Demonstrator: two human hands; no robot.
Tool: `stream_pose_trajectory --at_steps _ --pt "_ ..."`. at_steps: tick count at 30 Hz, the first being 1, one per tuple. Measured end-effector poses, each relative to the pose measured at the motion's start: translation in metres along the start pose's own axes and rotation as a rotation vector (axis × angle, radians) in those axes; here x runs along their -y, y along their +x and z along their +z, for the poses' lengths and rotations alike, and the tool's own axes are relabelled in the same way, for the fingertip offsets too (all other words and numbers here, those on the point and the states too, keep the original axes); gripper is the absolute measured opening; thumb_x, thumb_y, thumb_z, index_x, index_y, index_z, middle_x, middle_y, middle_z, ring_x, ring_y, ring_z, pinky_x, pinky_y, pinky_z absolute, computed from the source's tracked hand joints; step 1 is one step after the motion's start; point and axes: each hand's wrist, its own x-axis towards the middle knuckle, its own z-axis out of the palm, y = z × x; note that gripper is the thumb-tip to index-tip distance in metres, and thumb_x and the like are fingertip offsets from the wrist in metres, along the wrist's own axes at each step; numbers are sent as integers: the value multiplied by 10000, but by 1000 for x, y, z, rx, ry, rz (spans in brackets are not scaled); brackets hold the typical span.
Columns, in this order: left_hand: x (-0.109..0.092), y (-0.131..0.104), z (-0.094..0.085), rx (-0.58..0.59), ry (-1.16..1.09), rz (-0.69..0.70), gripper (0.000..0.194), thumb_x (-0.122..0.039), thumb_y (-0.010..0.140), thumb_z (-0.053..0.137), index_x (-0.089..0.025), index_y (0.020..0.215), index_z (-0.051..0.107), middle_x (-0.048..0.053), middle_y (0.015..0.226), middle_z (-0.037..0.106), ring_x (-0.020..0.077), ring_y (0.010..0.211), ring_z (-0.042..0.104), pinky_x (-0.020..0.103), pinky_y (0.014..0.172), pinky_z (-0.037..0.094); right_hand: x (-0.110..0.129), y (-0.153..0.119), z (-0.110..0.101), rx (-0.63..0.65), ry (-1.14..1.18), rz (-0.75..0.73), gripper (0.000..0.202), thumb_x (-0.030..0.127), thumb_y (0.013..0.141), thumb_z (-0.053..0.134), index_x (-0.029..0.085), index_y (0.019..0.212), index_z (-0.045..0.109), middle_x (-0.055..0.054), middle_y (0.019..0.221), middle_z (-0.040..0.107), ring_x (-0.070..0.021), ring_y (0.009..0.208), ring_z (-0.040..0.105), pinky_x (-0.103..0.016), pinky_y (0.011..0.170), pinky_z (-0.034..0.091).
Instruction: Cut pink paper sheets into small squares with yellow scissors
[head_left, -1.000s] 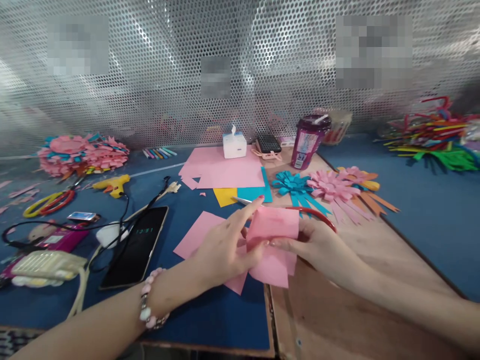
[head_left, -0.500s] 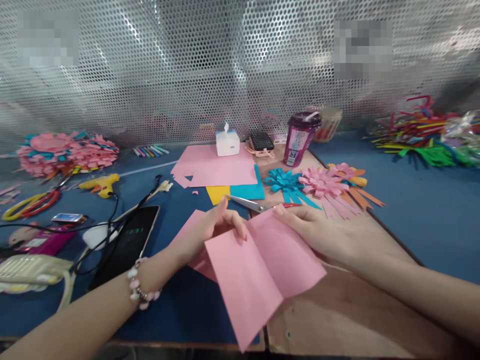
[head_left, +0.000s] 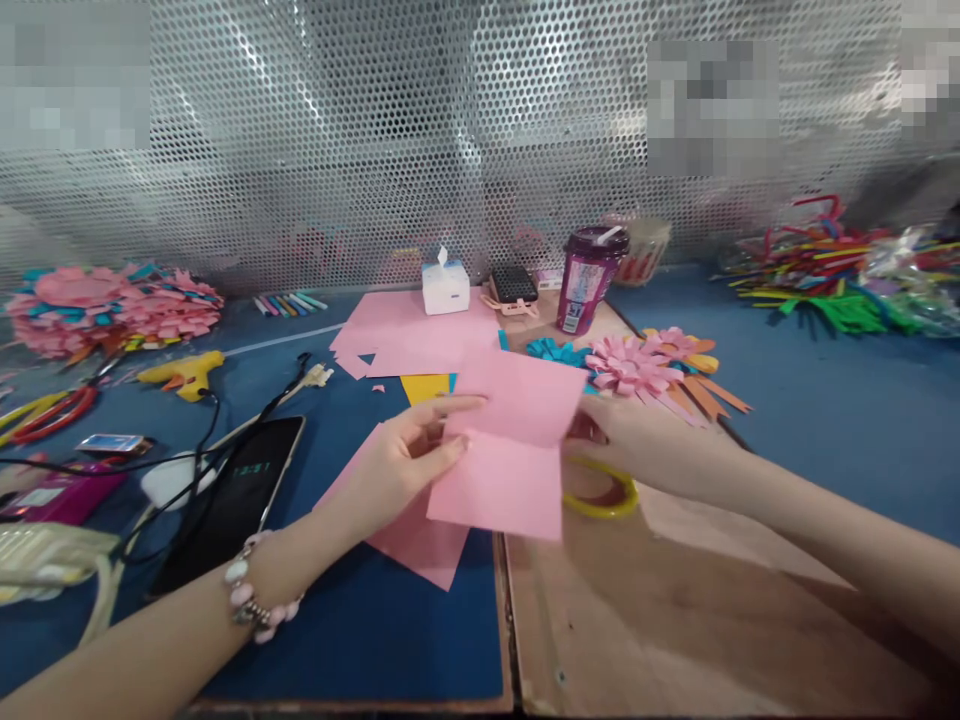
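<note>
My left hand (head_left: 401, 455) pinches a creased pink sheet of paper (head_left: 499, 485) at its left edge, thumb in front. The sheet is partly unfolded, with a crease across its middle. My right hand (head_left: 641, 440) is curled at the scissors, whose yellow handle loop (head_left: 604, 500) shows below it. Its fingertips and the blades are hidden behind the sheet. Another pink paper piece (head_left: 424, 545) lies on the table under my left hand. Just beyond are yellow paper (head_left: 424, 388) and a blue paper flower (head_left: 555, 350).
Pink paper (head_left: 420, 345) lies under a tissue pack (head_left: 445, 290). A purple cup (head_left: 589, 285) stands behind pink paper flowers (head_left: 634, 365). Leftward are a phone (head_left: 240, 500), a yellow glue gun (head_left: 187, 373) with cables, and a flower pile (head_left: 112, 310). Pipe cleaners (head_left: 832, 270) lie at the far right.
The pink sheet has turned and risen, now held by my left hand alone. My right hand has left the sheet's edge and come to the scissors, whose yellow handle now shows.
</note>
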Motion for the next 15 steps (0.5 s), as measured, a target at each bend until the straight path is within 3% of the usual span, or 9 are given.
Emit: stream_pose_trajectory --at_steps 2,5,7,12,15 --pt "4 3 -1 -123 -21 12 416 -260 858 598 -192 1266 550 107 1398 518 199 1135 583 338 897 532 3 -7 -2 26 -215 -9 230 320 928 495 190 795 631 -49 687 642 -172 612 561 -280 575 380" --pt "6 7 -1 -325 -54 35 435 -258 843 627 -222 1269 545 76 1394 520 207 1208 539 327 960 497 26 -13 -11 21 -311 -3 219 226 934 450 169 843 642 -107 814 661 -211 714 580 -305 625 363" --pt "6 9 0 -413 -83 43 441 -251 840 633 -260 1272 547 46 1389 526 202 1224 526 334 1009 463 45 -13 -19 62 -382 -11 248 205 932 429 161 826 649 -113 792 657 -220 712 575 -309 623 347" --pt "5 8 1 -488 -34 85 455 -240 840 630 -301 1284 554 9 1409 512 211 1314 449 390 1133 343 68 -3 -34 188 -515 68 263 216 904 457 151 750 660 -108 668 619 -221 659 557 -307 576 310" --pt "6 7 1 -488 -23 137 488 -221 841 625 -304 1312 530 8 1445 475 203 1365 390 383 1164 296 59 3 -31 263 -414 276 235 305 843 562 168 660 619 -72 586 578 -180 562 522 -294 523 281"
